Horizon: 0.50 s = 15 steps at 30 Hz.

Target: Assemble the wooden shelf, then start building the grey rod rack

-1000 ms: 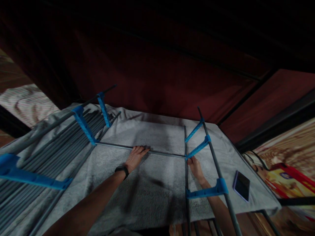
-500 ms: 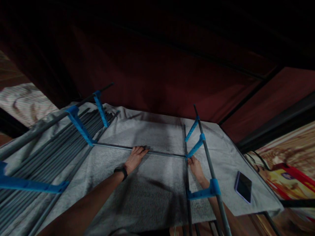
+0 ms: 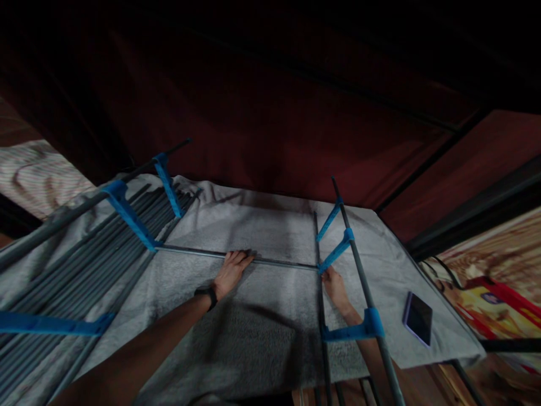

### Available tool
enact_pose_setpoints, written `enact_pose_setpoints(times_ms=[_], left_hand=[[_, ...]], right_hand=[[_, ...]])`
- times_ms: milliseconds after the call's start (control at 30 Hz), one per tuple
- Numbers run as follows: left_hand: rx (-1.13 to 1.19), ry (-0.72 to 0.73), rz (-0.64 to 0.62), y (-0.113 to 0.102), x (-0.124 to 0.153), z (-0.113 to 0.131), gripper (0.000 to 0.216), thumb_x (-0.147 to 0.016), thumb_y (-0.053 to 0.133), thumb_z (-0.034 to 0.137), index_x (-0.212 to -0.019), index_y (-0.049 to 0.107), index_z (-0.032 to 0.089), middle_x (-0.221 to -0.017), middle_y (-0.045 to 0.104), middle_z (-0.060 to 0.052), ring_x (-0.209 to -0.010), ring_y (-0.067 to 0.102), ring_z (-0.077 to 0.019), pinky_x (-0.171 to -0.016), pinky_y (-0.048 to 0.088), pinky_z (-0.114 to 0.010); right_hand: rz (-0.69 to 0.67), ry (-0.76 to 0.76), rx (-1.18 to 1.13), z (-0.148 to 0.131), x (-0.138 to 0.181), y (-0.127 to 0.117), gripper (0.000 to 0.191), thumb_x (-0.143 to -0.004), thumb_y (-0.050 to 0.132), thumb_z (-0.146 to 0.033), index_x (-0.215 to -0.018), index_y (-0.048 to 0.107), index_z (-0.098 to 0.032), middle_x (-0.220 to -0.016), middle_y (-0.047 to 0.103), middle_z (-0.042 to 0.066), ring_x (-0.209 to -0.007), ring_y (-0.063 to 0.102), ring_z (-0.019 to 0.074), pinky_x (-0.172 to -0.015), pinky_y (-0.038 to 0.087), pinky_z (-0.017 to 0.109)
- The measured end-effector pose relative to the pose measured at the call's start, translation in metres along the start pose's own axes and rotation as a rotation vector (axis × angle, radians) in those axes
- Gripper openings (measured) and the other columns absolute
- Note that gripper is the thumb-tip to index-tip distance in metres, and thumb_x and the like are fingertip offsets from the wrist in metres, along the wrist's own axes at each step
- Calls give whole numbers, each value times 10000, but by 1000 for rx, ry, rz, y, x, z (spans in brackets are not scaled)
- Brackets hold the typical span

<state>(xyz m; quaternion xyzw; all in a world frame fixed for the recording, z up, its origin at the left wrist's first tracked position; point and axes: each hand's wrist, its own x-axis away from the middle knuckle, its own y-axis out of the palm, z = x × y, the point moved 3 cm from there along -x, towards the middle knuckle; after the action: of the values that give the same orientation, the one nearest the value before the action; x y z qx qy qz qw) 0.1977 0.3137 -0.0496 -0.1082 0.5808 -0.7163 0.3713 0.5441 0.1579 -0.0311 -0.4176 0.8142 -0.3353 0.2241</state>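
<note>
A thin grey metal rod (image 3: 279,262) runs crosswise over a grey towel (image 3: 262,321). My left hand (image 3: 230,272), with a black wristband, is curled over the rod near its middle. My right hand (image 3: 333,283) grips the rod's right end where it meets a blue plastic connector (image 3: 336,254) on a frame of grey rods. The rod's left end sits in another blue connector (image 3: 133,217) on the left frame.
A bundle of grey rods (image 3: 80,270) lies at the left under the left frame. A dark phone (image 3: 417,317) rests on the towel's right edge. A dark red panel (image 3: 270,124) stands behind. A patterned mat (image 3: 486,270) lies at the right.
Both hands stay on the rod. The view has shifted slightly; the left frame's near blue connector sits lower and farther left.
</note>
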Motion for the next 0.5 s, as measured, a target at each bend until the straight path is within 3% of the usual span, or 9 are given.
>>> enact_pose_setpoints(times_ms=[267,500], left_hand=[[-53,-6,14,2,-1,-2,524,-927,371,31,-1353,596,238,-1148,638,-100,-1112,511,-245,-998,372,-414],[-83,22,50,0,1,-4,500,-944,380,70,-1356,582,269,-1160,647,-82,-1085,548,-224,-994,391,-414]], right_hand=[[21,-72,-76,-3,0,4,245,-765,479,-330,-940,621,-235,-808,687,86,-789,664,300,-707,502,385],[113,-144,-145,-20,-1,2,245,-793,480,-498,-778,570,-271,-767,688,84,-740,677,327,-700,549,449]])
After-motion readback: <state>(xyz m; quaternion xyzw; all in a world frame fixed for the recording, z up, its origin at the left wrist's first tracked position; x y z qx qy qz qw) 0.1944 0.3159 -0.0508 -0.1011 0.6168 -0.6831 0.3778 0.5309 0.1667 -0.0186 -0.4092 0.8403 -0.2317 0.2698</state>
